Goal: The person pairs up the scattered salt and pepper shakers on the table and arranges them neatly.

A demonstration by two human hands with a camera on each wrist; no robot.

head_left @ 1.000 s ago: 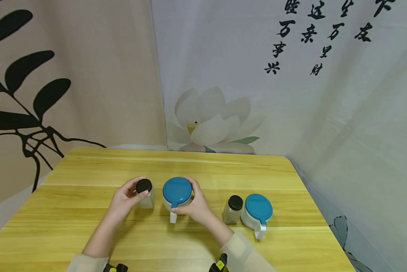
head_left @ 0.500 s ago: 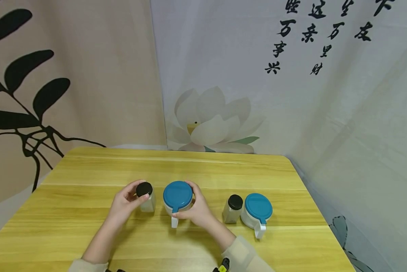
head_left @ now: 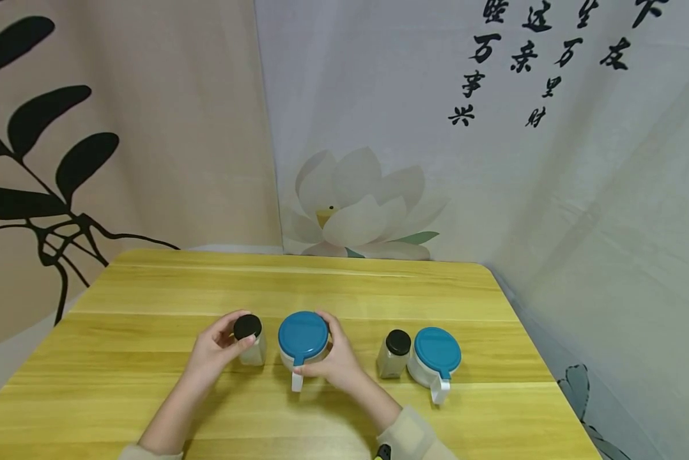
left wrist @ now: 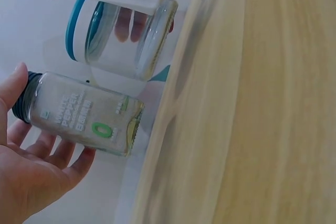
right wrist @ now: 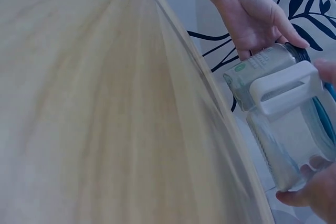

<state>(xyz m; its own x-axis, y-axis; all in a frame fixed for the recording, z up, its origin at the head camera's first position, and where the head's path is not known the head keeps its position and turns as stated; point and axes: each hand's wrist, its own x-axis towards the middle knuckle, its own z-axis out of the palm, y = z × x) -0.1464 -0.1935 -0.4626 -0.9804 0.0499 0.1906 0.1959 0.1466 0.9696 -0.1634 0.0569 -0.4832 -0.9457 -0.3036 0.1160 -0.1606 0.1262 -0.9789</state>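
Note:
My left hand grips a small glass pepper shaker by its black cap, thumb on the near side. The words "white pepper" and a green mark show on the shaker in the left wrist view. Beside it, my right hand holds a clear glass seasoning jar with a round blue lid, thumb near the lid's tab and fingers round the far side. Its white handle points toward me. Shaker and jar are upright, a small gap between them, their bases above the tabletop in the left wrist view.
To the right on the wooden table stand a second black-capped shaker and a second blue-lidded jar, side by side. A curtain with a printed lotus and writing hangs behind the table's far edge.
Both hands have come nearer to me and slightly to the right, carrying the shaker and the jar with them. The second shaker and jar have stayed in place.

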